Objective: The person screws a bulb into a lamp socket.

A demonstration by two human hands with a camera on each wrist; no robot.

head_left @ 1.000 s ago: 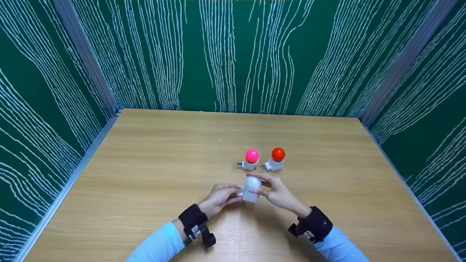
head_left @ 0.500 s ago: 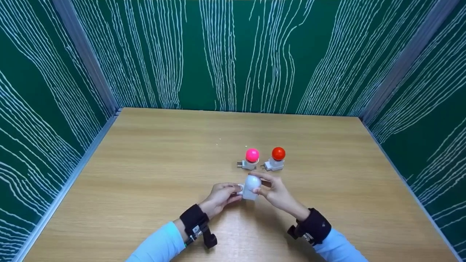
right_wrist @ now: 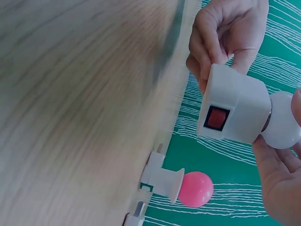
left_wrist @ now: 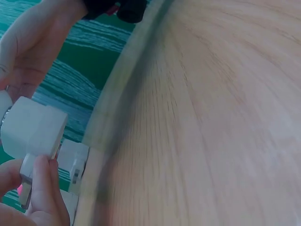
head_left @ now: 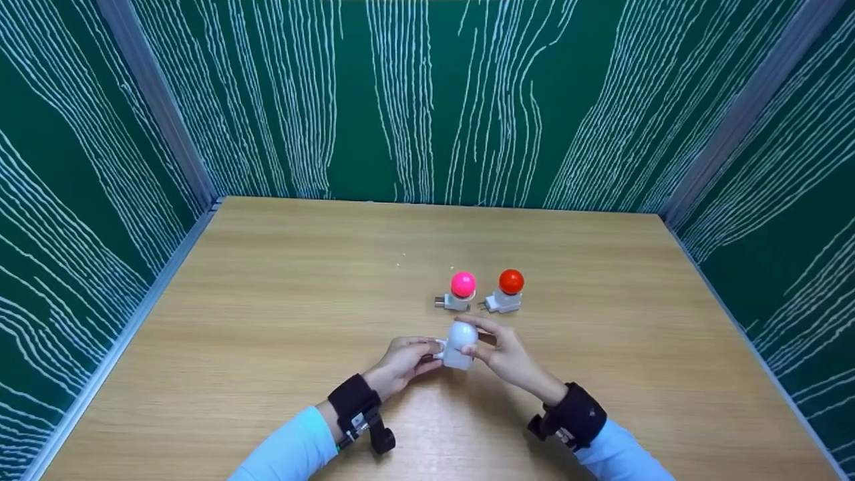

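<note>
In the head view my left hand [head_left: 403, 362] pinches the plug end of a white plug-in lamp holder [head_left: 457, 359], held in front of me. My right hand [head_left: 505, 355] grips the round white bulb [head_left: 465, 333] seated at the holder's upper end, thumb on the near side and fingers behind. A red rocker switch [right_wrist: 217, 117] shows on the holder's body in the right wrist view. One plug pin [left_wrist: 25, 194] sticks out past the left fingers in the left wrist view. The bulb's threads are mostly hidden.
Just beyond the hands, a pink bulb [head_left: 463, 284] and a red bulb [head_left: 511, 282] stand in white plug-in holders on the wooden table [head_left: 300, 280]. Tiny pale specks lie farther back. Green panels with pale lines [head_left: 347, 100] wall in the back and sides.
The white bulb and holder have shifted very slightly to the left and away from me. Both hands keep the same hold.
</note>
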